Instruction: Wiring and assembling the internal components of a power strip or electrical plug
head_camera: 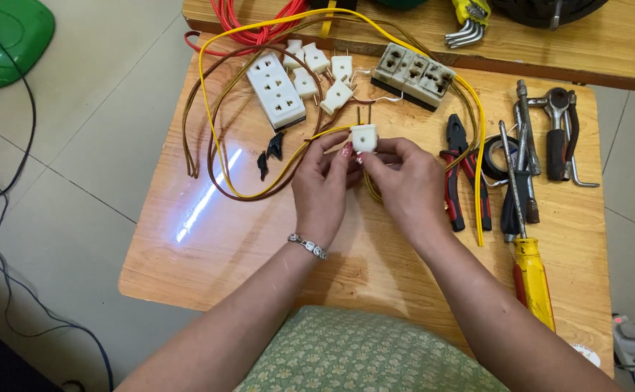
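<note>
Wooden and pale, the small table is set on a tiled floor and is viewed from directly above. Nearest the camera, a green patterned garment is seen at the lower edge, and both forearms are extended over the tabletop. A silver bracelet is worn on the left wrist.

At the middle of the table a white two-pin plug is held above the wood, pins pointing away. It is pinched at its left side by the fingertips of the left hand and at its right side by those of the right hand; the hands are drawn close together. A yellow-and-brown wire is led into the plug from the left. The step in hand is judged to be the fitting or closing of the plug on its wire; steady grip and a fine tool would probably be called for.

To the right, red-handled pliers, black tape, a yellow-handled screwdriver and wrenches are laid out, within reach. Further off, a white socket strip, spare white plugs and a grey socket block are found among wire loops, which crowd the working space. Beyond, a second table carries red cable and hex keys.
</note>
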